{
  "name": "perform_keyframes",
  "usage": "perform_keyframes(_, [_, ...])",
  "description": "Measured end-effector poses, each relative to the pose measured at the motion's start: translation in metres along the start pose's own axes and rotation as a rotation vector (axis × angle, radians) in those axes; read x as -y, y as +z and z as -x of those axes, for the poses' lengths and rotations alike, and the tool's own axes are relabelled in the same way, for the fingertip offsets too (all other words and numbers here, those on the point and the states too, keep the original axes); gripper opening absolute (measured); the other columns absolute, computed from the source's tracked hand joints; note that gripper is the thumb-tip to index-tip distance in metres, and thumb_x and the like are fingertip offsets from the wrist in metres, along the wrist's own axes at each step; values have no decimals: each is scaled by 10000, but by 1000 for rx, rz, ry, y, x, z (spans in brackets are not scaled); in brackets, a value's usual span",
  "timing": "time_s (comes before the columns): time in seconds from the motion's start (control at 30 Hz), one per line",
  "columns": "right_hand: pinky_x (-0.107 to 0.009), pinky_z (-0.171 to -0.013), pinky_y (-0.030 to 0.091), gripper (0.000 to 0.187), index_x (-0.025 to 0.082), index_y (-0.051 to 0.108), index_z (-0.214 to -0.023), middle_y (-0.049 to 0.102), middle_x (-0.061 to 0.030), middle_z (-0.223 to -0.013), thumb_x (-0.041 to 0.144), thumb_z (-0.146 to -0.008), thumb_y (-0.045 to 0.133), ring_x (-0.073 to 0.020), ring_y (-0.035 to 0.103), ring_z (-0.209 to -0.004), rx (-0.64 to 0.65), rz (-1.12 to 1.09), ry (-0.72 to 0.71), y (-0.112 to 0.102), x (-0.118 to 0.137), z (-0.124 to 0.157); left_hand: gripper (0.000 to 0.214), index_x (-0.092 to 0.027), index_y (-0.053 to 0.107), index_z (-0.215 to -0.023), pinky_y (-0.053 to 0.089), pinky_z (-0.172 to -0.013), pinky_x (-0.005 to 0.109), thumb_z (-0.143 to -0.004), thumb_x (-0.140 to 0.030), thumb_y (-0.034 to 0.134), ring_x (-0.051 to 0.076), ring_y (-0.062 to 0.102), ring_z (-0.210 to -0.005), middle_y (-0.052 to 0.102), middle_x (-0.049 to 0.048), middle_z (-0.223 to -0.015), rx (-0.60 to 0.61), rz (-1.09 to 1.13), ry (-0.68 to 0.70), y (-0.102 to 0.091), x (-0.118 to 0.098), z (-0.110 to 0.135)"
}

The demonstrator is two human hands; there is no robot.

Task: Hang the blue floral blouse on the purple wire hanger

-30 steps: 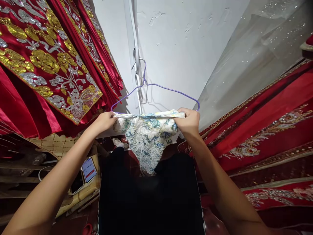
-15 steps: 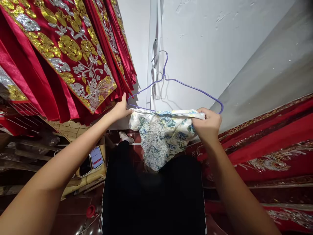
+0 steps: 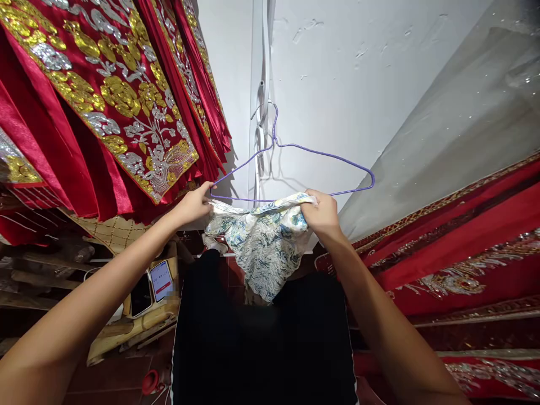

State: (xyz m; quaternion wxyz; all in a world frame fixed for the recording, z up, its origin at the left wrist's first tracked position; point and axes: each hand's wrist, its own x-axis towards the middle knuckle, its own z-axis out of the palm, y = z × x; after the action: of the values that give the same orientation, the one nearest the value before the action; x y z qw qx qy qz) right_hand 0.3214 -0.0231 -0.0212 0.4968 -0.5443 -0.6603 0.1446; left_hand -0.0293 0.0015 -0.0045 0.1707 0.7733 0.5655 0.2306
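A purple wire hanger (image 3: 320,156) hangs by its hook in front of a white wall. Draped over its bottom bar is a white cloth with a blue and green pattern (image 3: 264,242). My left hand (image 3: 194,203) is closed on the cloth's left end, right at the hanger's left corner. My right hand (image 3: 323,214) grips the cloth's bunched right end, below the middle of the bar. The cloth sags between my hands and hangs down over a black garment (image 3: 261,343) in front of me.
Red fabrics with gold and silver embroidery (image 3: 105,107) hang at the upper left. More red embroidered cloth (image 3: 459,253) and a sheer sparkly sheet (image 3: 442,129) fill the right. A phone with a lit screen (image 3: 161,280) lies on a cluttered wooden shelf at the lower left.
My right hand has slid left along the hanger bar, bunching the cloth so that it now sags. My left hand has closed on the cloth's left end.
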Motion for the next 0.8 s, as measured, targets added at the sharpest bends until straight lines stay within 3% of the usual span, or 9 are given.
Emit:
perform_keyframes(0.1, [-251,-496,256,141,200,434,-540,367,31,-510,220,-671,483,-116,372,-536,-13,10,24,2,1,1,618,-236,481,-1355,507,-817,323,-748,-199,591,263,719,-920,757,63,-955,6,-143,20,-9,-2,8])
perform_keyframes(0.23, [-254,-499,233,175,203,409,-524,316,36,-515,224,-673,498,-108,330,-537,-38,6,27,-3,1,1,451,-211,590,-1249,501,-882,346,-806,-168,512,286,704,-999,744,98,-1091,-101,-308,109,-28,-8,7])
perform_keyframes(0.37, [-251,-509,238,156,195,437,-536,321,37,-530,221,-674,505,-107,328,-552,-44,-38,37,-1,3,1,431,-206,599,-1251,480,-966,334,-859,-135,435,237,681,-1050,706,73,-1206,-238,-204,291,-37,-26,0])
perform_keyframes(0.57, [-247,-529,279,65,193,474,-582,392,32,-546,176,-644,472,-122,397,-572,53,-95,13,11,7,14,411,-162,638,-1204,478,-983,319,-886,-123,381,203,647,-1076,707,67,-1173,-299,26,362,-17,-50,-22])
perform_keyframes(0.6, [-248,-540,302,72,189,548,-646,444,30,-568,168,-642,479,-129,426,-584,67,-88,3,9,6,16,411,-156,644,-1192,479,-978,322,-878,-116,383,204,649,-1061,713,70,-1148,-294,26,362,-15,-50,-25])
perform_keyframes(0.67, [-261,-574,363,358,198,671,-957,566,23,-657,155,-638,513,-152,500,-615,31,-98,-10,-1,2,15,400,-149,657,-1155,478,-971,326,-859,-101,391,208,651,-1034,717,77,-1115,-283,0,362,-14,-48,-30])
perform_keyframes(0.73, [-287,-593,404,684,202,556,-1319,633,8,-723,155,-637,575,-174,542,-622,-114,-111,3,-16,-4,9,373,-149,660,-1120,480,-954,328,-856,-103,401,215,650,-1006,712,84,-1098,-279,-47,364,-16,-44,-31])
perform_keyframes(0.8, [-307,-582,413,850,165,424,-1450,649,-10,-721,175,-634,660,-185,545,-604,-273,-90,43,-35,-10,-1,346,-150,653,-1110,479,-939,333,-872,-121,404,222,640,-991,697,92,-1083,-273,-99,380,-18,-42,-30])
